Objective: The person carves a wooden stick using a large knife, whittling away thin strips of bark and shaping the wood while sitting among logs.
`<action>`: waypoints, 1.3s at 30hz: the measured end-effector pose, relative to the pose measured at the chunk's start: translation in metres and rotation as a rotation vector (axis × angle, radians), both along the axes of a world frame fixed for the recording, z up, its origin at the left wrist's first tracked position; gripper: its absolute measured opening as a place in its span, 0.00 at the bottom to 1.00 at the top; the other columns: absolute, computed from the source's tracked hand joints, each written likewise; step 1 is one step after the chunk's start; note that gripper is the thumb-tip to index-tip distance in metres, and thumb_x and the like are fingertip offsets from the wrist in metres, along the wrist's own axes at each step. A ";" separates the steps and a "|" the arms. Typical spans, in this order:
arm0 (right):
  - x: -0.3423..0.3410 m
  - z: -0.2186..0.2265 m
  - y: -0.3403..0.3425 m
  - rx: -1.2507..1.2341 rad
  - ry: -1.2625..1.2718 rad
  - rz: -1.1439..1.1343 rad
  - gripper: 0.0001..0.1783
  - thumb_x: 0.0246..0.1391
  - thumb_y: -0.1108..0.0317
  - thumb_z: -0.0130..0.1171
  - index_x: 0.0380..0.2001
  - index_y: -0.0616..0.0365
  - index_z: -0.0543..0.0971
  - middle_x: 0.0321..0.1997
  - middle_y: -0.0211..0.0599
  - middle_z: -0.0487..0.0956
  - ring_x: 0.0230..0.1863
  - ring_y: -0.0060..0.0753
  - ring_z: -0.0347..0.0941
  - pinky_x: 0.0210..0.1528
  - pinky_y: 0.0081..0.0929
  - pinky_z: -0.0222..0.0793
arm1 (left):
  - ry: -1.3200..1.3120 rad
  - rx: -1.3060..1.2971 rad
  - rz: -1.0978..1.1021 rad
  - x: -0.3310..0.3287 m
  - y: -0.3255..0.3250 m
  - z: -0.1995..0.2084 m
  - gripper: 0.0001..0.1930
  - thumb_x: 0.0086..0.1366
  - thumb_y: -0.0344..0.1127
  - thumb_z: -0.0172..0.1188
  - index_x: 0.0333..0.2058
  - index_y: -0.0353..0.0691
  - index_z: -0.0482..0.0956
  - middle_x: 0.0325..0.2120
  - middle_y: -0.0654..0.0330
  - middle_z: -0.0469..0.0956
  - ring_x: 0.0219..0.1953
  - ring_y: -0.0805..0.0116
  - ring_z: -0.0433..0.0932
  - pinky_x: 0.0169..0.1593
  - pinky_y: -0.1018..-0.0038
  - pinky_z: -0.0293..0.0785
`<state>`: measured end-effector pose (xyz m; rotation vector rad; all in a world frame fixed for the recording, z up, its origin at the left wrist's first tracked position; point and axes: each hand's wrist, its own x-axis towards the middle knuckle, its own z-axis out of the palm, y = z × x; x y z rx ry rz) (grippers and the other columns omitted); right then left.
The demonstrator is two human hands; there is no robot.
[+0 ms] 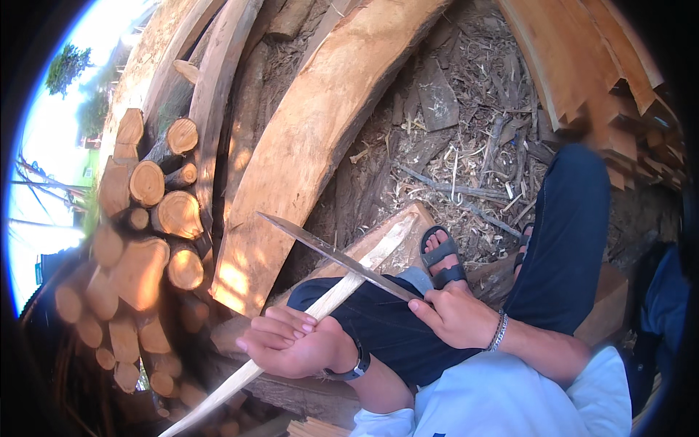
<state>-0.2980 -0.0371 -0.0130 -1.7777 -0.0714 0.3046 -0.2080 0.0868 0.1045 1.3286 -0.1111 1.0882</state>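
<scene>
Fingers on the left hand [291, 342] are curled tight around a long pale wooden stick [342, 288], gripping it about midway so it lies slanted across the lap, one end poking down past the knee toward the lower left and the other resting up on a chunky wood block [408, 226] that seems to act as a chopping rest. My guess is that grip is what keeps the stick from rolling while it's worked on. Right hand [455, 315] is closed around the handle of a long machete-style blade [331, 255], whose flat steel crosses right over the stick at a shallow angle with the tip pointing up and left, looks like a shaving angle rather than a chopping one. Person is sitting with dark trousers, and a sandalled foot [443, 258] is planted just right of the block, close to where the stick lands. Ground beyond the block is littered with wood shavings and chips [466, 156], which fits. Left of the stick there's a stack of cut round logs [156, 211] showing their end grain, and a big curved slab plank [306, 138] runs up from the block toward the top. More sawn planks [582, 65] are piled far right of it.
</scene>
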 end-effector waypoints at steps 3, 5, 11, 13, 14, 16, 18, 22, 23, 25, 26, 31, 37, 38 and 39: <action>-0.004 0.023 -0.004 0.091 0.004 0.021 0.33 0.66 0.48 0.42 0.21 0.69 0.73 0.16 0.60 0.74 0.23 0.62 0.75 0.28 0.49 0.70 | -0.005 -0.012 -0.032 0.001 -0.003 -0.001 0.26 0.74 0.45 0.35 0.13 0.49 0.50 0.09 0.69 0.48 0.08 0.78 0.46 0.12 0.84 0.45; -0.004 0.032 -0.006 0.098 -0.009 0.025 0.33 0.66 0.48 0.41 0.20 0.69 0.73 0.16 0.60 0.74 0.23 0.62 0.75 0.29 0.50 0.70 | -0.004 -0.030 -0.019 0.001 -0.005 -0.001 0.26 0.74 0.45 0.35 0.13 0.49 0.50 0.09 0.69 0.48 0.08 0.78 0.46 0.12 0.84 0.45; 0.004 0.001 -0.007 0.078 -0.001 -0.014 0.35 0.67 0.47 0.39 0.18 0.68 0.73 0.15 0.60 0.73 0.23 0.62 0.75 0.30 0.49 0.70 | -0.010 -0.027 -0.009 0.000 -0.001 0.000 0.26 0.74 0.44 0.35 0.13 0.49 0.50 0.09 0.68 0.48 0.08 0.78 0.45 0.12 0.84 0.44; 0.003 0.011 -0.009 0.109 -0.014 -0.006 0.35 0.67 0.47 0.38 0.19 0.69 0.73 0.15 0.59 0.73 0.23 0.62 0.75 0.30 0.48 0.70 | 0.000 -0.019 -0.039 -0.002 -0.002 0.000 0.26 0.74 0.44 0.35 0.13 0.49 0.50 0.09 0.68 0.48 0.08 0.77 0.45 0.12 0.84 0.44; 0.002 0.016 -0.010 0.120 -0.009 0.004 0.35 0.67 0.47 0.38 0.19 0.69 0.73 0.15 0.59 0.73 0.23 0.62 0.75 0.30 0.48 0.70 | 0.006 -0.016 -0.054 -0.003 -0.002 -0.001 0.26 0.74 0.44 0.35 0.13 0.49 0.50 0.09 0.68 0.48 0.08 0.77 0.45 0.12 0.84 0.45; 0.002 0.014 -0.010 0.108 0.007 0.018 0.35 0.67 0.47 0.38 0.19 0.69 0.73 0.15 0.59 0.73 0.24 0.62 0.75 0.30 0.48 0.70 | 0.004 -0.042 -0.057 -0.002 -0.005 -0.001 0.26 0.74 0.44 0.35 0.13 0.49 0.50 0.09 0.68 0.48 0.08 0.77 0.46 0.12 0.84 0.45; 0.005 -0.001 -0.007 0.066 0.037 0.036 0.35 0.67 0.47 0.39 0.20 0.70 0.73 0.15 0.59 0.73 0.24 0.62 0.75 0.30 0.48 0.69 | -0.003 -0.042 -0.065 -0.002 -0.005 -0.001 0.26 0.74 0.44 0.35 0.13 0.49 0.51 0.09 0.68 0.48 0.08 0.77 0.46 0.12 0.84 0.46; 0.007 0.012 -0.012 0.158 0.075 0.022 0.34 0.67 0.48 0.39 0.20 0.70 0.73 0.16 0.58 0.74 0.24 0.61 0.75 0.31 0.48 0.69 | -0.014 -0.018 -0.110 -0.005 0.002 -0.003 0.25 0.74 0.44 0.34 0.14 0.49 0.52 0.09 0.68 0.49 0.08 0.77 0.47 0.12 0.83 0.46; 0.007 0.018 -0.014 0.190 0.054 -0.001 0.34 0.67 0.48 0.38 0.20 0.69 0.73 0.16 0.58 0.74 0.24 0.60 0.75 0.31 0.48 0.69 | -0.006 -0.013 -0.118 -0.005 0.001 -0.004 0.25 0.74 0.44 0.34 0.14 0.49 0.52 0.09 0.68 0.49 0.08 0.77 0.47 0.12 0.83 0.46; 0.007 0.022 -0.015 0.215 0.019 -0.018 0.34 0.67 0.48 0.38 0.21 0.69 0.73 0.16 0.57 0.74 0.24 0.60 0.75 0.31 0.47 0.69 | -0.007 -0.012 -0.111 -0.004 -0.002 -0.003 0.25 0.74 0.45 0.35 0.14 0.49 0.52 0.09 0.68 0.49 0.07 0.77 0.46 0.12 0.83 0.45; 0.005 0.018 -0.014 0.207 0.013 -0.013 0.34 0.67 0.48 0.38 0.21 0.69 0.73 0.16 0.57 0.74 0.24 0.60 0.75 0.31 0.47 0.68 | -0.010 -0.016 -0.094 -0.003 -0.004 -0.002 0.25 0.74 0.45 0.35 0.14 0.49 0.52 0.09 0.68 0.48 0.07 0.77 0.46 0.11 0.83 0.45; 0.004 0.003 -0.006 0.155 0.079 0.013 0.34 0.67 0.48 0.38 0.20 0.69 0.73 0.15 0.57 0.73 0.24 0.59 0.74 0.30 0.47 0.67 | -0.007 -0.012 -0.085 -0.003 -0.003 -0.003 0.25 0.74 0.44 0.34 0.14 0.49 0.52 0.09 0.69 0.49 0.08 0.78 0.46 0.12 0.84 0.45; 0.001 0.019 -0.013 0.161 0.029 -0.002 0.34 0.67 0.48 0.38 0.20 0.69 0.73 0.15 0.57 0.73 0.23 0.60 0.74 0.30 0.47 0.68 | -0.001 0.000 -0.078 -0.001 -0.008 -0.003 0.25 0.74 0.45 0.35 0.14 0.49 0.52 0.09 0.69 0.48 0.08 0.78 0.46 0.12 0.84 0.45; -0.001 0.004 -0.007 0.132 0.061 0.017 0.34 0.67 0.48 0.38 0.20 0.69 0.73 0.15 0.57 0.73 0.23 0.60 0.74 0.30 0.47 0.68 | 0.005 0.002 -0.080 -0.002 -0.007 -0.003 0.25 0.74 0.45 0.35 0.14 0.49 0.52 0.09 0.69 0.48 0.08 0.78 0.46 0.12 0.84 0.45; 0.000 0.000 -0.005 0.103 0.092 0.039 0.34 0.67 0.48 0.38 0.20 0.69 0.73 0.15 0.58 0.73 0.24 0.60 0.74 0.30 0.47 0.68 | 0.009 0.004 -0.078 -0.002 -0.003 -0.003 0.25 0.74 0.45 0.35 0.14 0.49 0.52 0.09 0.69 0.48 0.08 0.78 0.46 0.12 0.84 0.45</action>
